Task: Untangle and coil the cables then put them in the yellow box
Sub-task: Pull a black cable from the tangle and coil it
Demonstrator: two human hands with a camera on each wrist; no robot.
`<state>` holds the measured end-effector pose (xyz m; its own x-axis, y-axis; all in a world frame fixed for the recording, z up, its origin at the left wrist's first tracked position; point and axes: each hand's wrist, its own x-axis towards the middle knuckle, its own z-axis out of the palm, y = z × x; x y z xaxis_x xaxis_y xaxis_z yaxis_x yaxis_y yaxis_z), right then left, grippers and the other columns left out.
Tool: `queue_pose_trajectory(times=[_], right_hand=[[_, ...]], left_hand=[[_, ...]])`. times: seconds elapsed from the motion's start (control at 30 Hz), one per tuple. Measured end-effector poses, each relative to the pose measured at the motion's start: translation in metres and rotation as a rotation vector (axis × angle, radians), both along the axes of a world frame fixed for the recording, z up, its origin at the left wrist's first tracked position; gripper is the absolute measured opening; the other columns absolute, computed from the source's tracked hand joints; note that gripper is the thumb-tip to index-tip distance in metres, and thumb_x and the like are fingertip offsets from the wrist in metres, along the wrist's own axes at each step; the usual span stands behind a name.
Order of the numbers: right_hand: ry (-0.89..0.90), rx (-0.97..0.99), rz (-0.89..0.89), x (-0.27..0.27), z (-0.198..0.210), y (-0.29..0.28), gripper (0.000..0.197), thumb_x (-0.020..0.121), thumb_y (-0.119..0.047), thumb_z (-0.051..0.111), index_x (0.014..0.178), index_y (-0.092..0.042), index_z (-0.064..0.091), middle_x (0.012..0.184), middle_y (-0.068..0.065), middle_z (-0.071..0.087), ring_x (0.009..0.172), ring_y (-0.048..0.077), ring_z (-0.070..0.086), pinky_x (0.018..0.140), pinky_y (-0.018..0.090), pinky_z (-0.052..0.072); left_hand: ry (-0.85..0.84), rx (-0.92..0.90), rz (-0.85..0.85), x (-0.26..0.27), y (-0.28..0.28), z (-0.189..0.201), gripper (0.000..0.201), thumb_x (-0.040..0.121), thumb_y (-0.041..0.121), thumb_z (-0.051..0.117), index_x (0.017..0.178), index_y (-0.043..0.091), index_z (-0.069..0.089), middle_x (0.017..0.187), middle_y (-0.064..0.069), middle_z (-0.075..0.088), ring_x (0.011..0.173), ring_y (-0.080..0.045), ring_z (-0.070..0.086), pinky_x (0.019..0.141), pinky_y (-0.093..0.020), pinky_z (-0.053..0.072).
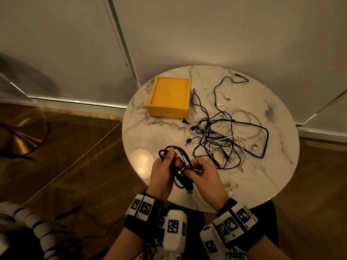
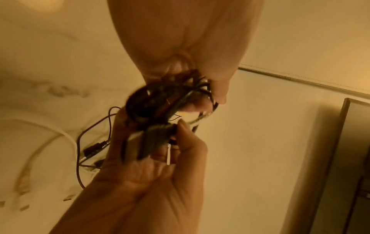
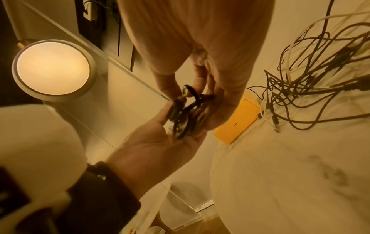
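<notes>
Two bare hands meet over the near edge of a round marble bench (image 1: 150, 132), both holding one black cable (image 1: 181, 166) that is wound into a small loose coil. The left hand (image 1: 161, 178) has its fingers curled round the coil's left side, a firm closed grip. The right hand (image 1: 205, 177) pinches the coil's right side between thumb and fingertips, its grip also closed on the cable; a thin white strip, perhaps a tie, shows at the pinch, though the wrist views are too blurred to tell. One end of the black cable hangs below the hands, close to the bench's near edge. A yellow box (image 1: 169, 96) sits open-topped on the bench's far left part, well apart from the hands. A tangled heap of black and white cables (image 1: 227, 132) lies on the bench to the right of the yellow box, with one black plug just beside the box's near right corner. A short white cable (image 1: 231, 185) lies apart from the heap, near the bench's front edge beside the right hand. A round lit lamp (image 3: 53, 69) shows in the right wrist view, off the bench.
</notes>
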<state>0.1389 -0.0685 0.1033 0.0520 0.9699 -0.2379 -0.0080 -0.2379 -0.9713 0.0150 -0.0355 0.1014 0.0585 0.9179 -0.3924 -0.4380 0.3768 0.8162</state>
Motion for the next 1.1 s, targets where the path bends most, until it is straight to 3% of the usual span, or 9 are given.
queue_pose_trajectory(times=[0.1, 0.23, 0.37, 0.53, 0.67, 0.73, 0.87, 0.97, 1.1], right_hand=[[0.002, -0.025, 0.061, 0.003, 0.000, 0.001, 0.014, 0.085, 0.004, 0.062, 0.081, -0.008, 0.056, 0.084, 0.020, 0.067, 0.073, 0.021, 0.069, 0.066, 0.032, 0.056], [-0.275, 0.033, 0.179, 0.008, -0.002, 0.001, 0.012, 0.081, -0.010, 0.071, 0.079, -0.013, 0.060, 0.080, 0.007, 0.069, 0.076, 0.020, 0.069, 0.074, 0.041, 0.056], [-0.452, 0.007, 0.211, 0.005, -0.001, 0.002, 0.023, 0.075, -0.032, 0.077, 0.082, -0.017, 0.061, 0.081, -0.003, 0.069, 0.065, 0.009, 0.067, 0.065, 0.033, 0.055], [-0.576, 0.018, 0.249, 0.003, -0.005, 0.000, 0.012, 0.086, -0.019, 0.064, 0.093, -0.014, 0.056, 0.076, 0.010, 0.066, 0.048, 0.017, 0.065, 0.055, 0.031, 0.055], [-0.564, 0.044, 0.316, 0.006, -0.001, -0.003, 0.018, 0.091, -0.031, 0.060, 0.099, -0.016, 0.060, 0.083, 0.011, 0.066, 0.067, 0.017, 0.067, 0.067, 0.036, 0.057], [-0.695, 0.121, 0.350, 0.012, 0.003, -0.004, 0.025, 0.093, -0.037, 0.056, 0.099, -0.014, 0.063, 0.086, 0.008, 0.066, 0.076, 0.019, 0.064, 0.073, 0.037, 0.051], [-0.995, 0.164, 0.433, 0.032, 0.008, 0.004, 0.027, 0.094, -0.036, 0.055, 0.111, -0.020, 0.068, 0.098, 0.003, 0.048, 0.090, 0.021, 0.050, 0.076, 0.032, 0.040], [-0.915, 0.060, 0.450, 0.041, 0.005, 0.015, 0.022, 0.089, -0.028, 0.064, 0.107, -0.018, 0.072, 0.091, 0.002, 0.055, 0.086, 0.017, 0.054, 0.070, 0.026, 0.033], [-0.436, -0.034, 0.227, 0.034, -0.004, 0.016, 0.001, 0.079, -0.007, 0.074, 0.078, -0.007, 0.073, 0.067, 0.001, 0.068, 0.060, 0.010, 0.066, 0.062, 0.024, 0.050]], left_hand=[[0.040, -0.017, 0.017, -0.001, 0.004, 0.003, 0.034, 0.099, 0.028, 0.049, 0.067, 0.015, 0.045, 0.054, 0.004, 0.028, 0.049, -0.010, 0.027, 0.054, -0.025, 0.026], [0.304, 0.116, -0.016, -0.004, 0.006, 0.007, 0.035, 0.099, 0.023, 0.051, 0.066, 0.017, 0.038, 0.054, 0.007, 0.027, 0.046, -0.006, 0.026, 0.047, -0.018, 0.027], [0.320, 0.171, -0.027, 0.001, 0.004, 0.010, 0.037, 0.099, 0.019, 0.051, 0.066, 0.014, 0.036, 0.053, 0.006, 0.026, 0.045, -0.008, 0.024, 0.045, -0.017, 0.027], [0.396, 0.086, 0.160, 0.004, 0.004, 0.004, 0.035, 0.097, 0.024, 0.056, 0.067, 0.014, 0.041, 0.050, 0.005, 0.035, 0.045, -0.007, 0.031, 0.044, -0.018, 0.031], [0.504, 0.057, 0.157, -0.008, 0.008, -0.003, 0.036, 0.096, 0.029, 0.057, 0.066, 0.014, 0.044, 0.046, 0.009, 0.038, 0.043, -0.005, 0.034, 0.046, -0.017, 0.034], [0.454, 0.045, 0.096, -0.016, 0.009, -0.003, 0.036, 0.096, 0.026, 0.056, 0.064, 0.016, 0.043, 0.045, 0.011, 0.034, 0.042, -0.006, 0.032, 0.046, -0.018, 0.035], [0.136, -0.021, -0.096, -0.026, 0.001, 0.003, 0.039, 0.092, 0.026, 0.057, 0.063, 0.019, 0.032, 0.050, 0.006, 0.023, 0.038, -0.009, 0.021, 0.037, -0.019, 0.026], [0.005, -0.104, -0.222, -0.019, -0.008, 0.008, 0.039, 0.088, 0.035, 0.053, 0.059, 0.020, 0.031, 0.047, 0.005, 0.020, 0.034, -0.008, 0.019, 0.035, -0.014, 0.020], [-0.121, -0.161, -0.297, -0.008, -0.010, 0.013, 0.040, 0.086, 0.041, 0.051, 0.055, 0.021, 0.035, 0.046, 0.007, 0.018, 0.032, -0.005, 0.017, 0.036, -0.016, 0.013]])
